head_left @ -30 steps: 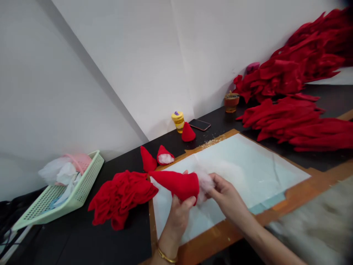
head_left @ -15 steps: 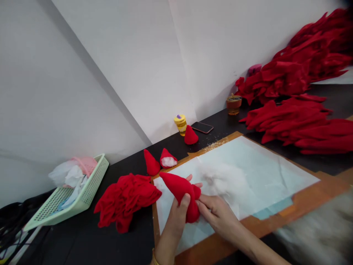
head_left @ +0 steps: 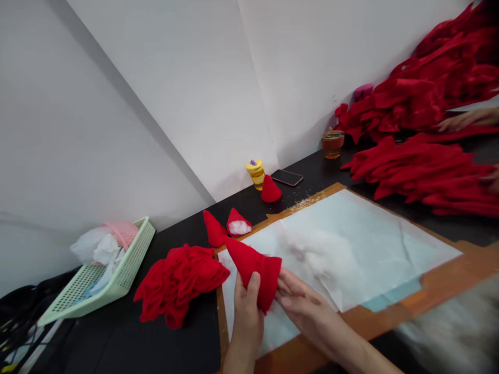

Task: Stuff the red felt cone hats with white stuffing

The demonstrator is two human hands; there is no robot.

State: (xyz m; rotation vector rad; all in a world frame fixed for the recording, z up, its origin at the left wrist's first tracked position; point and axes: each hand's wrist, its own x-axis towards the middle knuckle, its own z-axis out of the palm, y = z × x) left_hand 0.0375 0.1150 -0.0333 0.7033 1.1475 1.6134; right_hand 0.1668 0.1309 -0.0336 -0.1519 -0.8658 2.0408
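Observation:
A red felt cone hat (head_left: 255, 267) lies tilted in my left hand (head_left: 249, 306), thumb on its near side, tip pointing up and left. My right hand (head_left: 307, 311) is at the wide end, its fingers against the rim; the fingertips are partly hidden there. The inside of the cone faces away from view. Below the hands is a white sheet (head_left: 390, 249) bearing loose white stuffing (head_left: 315, 254). Left of the hat sits a heap of red felt pieces (head_left: 179, 285). Beyond it are a red cone (head_left: 212, 228) and another cone (head_left: 234, 213) with white filling in its opening.
Farther back stand a red cone (head_left: 270, 190), a yellow-lidded cup (head_left: 255, 174), a phone (head_left: 287, 177) and an amber jar (head_left: 332, 144). Red felt stacks (head_left: 424, 174) lie at right, near another person's hand (head_left: 465, 120). A green basket (head_left: 132, 265) is at left.
The hat's wide end, earlier bunched and folded over, is now spread into a straight-edged rim. My right hand has shifted slightly along it. Another person's hand has appeared at right.

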